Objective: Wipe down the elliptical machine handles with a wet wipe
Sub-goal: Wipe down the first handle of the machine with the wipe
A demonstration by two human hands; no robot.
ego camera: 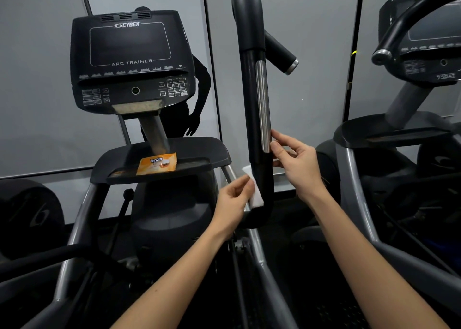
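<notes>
Well, orange wipe packet (pixel 157 163) on tray (pixel 204 149).

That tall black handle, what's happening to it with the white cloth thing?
A person is cleaning a gym machine. Their left hand pinches a white wet wipe against the lower part of the tall black handle. The right hand touches the handle by the bottom of its silver strip. An orange wipe packet lies on the tray under the console.
</notes>
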